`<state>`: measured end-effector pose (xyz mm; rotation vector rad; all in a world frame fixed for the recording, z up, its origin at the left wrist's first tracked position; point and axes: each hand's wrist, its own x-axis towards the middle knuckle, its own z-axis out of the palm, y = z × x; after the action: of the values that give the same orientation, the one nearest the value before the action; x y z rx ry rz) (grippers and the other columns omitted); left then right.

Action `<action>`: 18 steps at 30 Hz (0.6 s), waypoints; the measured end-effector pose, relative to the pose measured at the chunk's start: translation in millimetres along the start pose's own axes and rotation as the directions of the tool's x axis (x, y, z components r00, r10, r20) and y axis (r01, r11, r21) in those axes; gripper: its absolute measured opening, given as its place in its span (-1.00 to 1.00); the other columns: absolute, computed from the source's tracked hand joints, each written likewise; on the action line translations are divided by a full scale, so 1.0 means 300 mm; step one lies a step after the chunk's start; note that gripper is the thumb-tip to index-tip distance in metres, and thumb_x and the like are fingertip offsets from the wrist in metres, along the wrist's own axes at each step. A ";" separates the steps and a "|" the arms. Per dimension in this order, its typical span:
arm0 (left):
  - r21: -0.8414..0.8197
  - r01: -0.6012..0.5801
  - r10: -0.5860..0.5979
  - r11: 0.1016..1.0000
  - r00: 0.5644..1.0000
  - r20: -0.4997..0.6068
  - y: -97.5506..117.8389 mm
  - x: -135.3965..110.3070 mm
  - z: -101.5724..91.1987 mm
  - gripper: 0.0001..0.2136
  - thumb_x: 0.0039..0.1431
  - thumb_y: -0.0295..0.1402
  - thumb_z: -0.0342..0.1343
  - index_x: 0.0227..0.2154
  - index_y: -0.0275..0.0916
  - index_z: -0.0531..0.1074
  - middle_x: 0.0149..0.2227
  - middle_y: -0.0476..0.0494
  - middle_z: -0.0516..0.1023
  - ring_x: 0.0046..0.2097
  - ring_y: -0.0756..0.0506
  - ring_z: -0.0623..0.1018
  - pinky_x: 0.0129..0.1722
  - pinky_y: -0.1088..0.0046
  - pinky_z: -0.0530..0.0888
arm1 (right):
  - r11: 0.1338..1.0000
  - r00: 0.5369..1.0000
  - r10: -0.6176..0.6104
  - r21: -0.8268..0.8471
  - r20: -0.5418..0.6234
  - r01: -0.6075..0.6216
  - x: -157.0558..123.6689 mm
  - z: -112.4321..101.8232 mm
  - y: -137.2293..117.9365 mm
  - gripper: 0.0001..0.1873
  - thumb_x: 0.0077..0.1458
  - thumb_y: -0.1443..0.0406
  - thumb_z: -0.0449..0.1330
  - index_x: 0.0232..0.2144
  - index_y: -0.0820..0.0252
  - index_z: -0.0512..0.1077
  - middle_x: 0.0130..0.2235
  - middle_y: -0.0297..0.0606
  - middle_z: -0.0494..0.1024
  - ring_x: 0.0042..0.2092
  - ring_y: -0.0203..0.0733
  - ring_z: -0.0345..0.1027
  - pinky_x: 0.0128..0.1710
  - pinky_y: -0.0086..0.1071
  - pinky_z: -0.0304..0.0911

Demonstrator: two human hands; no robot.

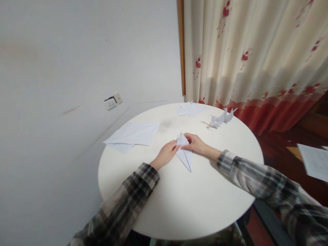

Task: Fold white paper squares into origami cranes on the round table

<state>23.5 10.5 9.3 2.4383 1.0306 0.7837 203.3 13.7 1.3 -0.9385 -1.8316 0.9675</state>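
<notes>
A piece of white paper folded into a narrow kite shape lies on the round table, its long point toward me and a centre crease running down it. My left hand grips its left edge, thumb on top. On the opposite side, my right hand pinches the upper right edge between thumb and fingers. Both hands rest close together near the paper's upper end. The fingertips beneath the paper are partly hidden.
White paper sheets lie at the table's left. Folded paper figures stand at the back right, and more paper sits at the far edge. A wall with a socket borders the left; a curtain hangs behind.
</notes>
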 end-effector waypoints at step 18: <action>0.014 -0.173 0.171 0.985 0.952 -0.253 0.065 -0.019 -0.003 -0.84 0.12 -0.45 -0.03 -0.35 -0.20 0.46 -0.35 -0.09 0.42 -0.25 -0.03 0.42 -0.22 0.44 0.36 | 0.935 0.987 -0.158 -0.315 0.035 0.161 -0.015 0.024 -0.055 -0.55 -0.13 0.28 0.22 -0.13 0.20 0.26 -0.54 -0.49 0.29 -0.53 -0.41 0.11 -0.50 -0.54 0.04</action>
<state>30.0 -6.3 18.4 2.4914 0.9047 1.1819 194.7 1.1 11.9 -0.9571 -2.0751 0.5867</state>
